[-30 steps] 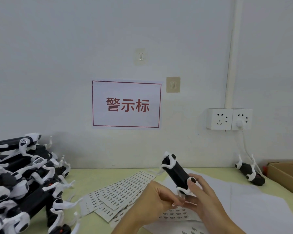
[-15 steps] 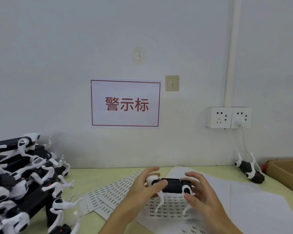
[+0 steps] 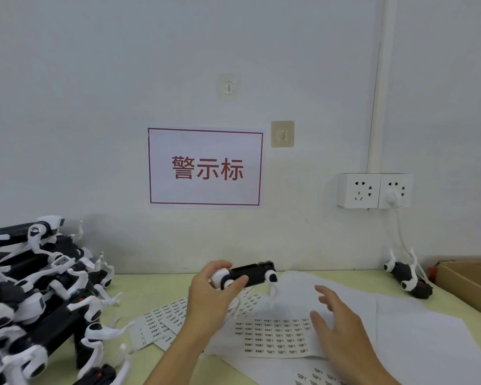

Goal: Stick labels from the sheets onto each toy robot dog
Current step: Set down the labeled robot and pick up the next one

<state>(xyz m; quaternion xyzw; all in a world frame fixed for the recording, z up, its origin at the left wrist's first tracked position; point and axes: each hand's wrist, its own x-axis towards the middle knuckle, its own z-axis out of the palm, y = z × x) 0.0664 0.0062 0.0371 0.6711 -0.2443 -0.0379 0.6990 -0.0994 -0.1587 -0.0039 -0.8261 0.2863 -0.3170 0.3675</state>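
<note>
My left hand (image 3: 211, 298) grips one end of a black-and-white toy robot dog (image 3: 252, 273) and holds it level above the table, legs hanging down. My right hand (image 3: 336, 326) hovers with spread, relaxed fingers over a label sheet (image 3: 275, 336) and holds nothing. More label sheets (image 3: 161, 320) fan out to the left of that sheet. A heap of toy robot dogs (image 3: 36, 298) fills the left side. A single toy dog (image 3: 407, 276) lies on its back at the far right by the wall.
A cardboard box (image 3: 472, 284) stands at the right edge. White backing sheets (image 3: 417, 337) cover the right part of the yellow-green table (image 3: 156, 287). The wall behind carries a red-framed sign (image 3: 205, 167), and wall sockets (image 3: 374, 190) with a plugged-in white cable.
The toy dog went from tilted upright in both hands to level. My right hand has let go of it and dropped toward the label sheet; my left hand alone holds it.
</note>
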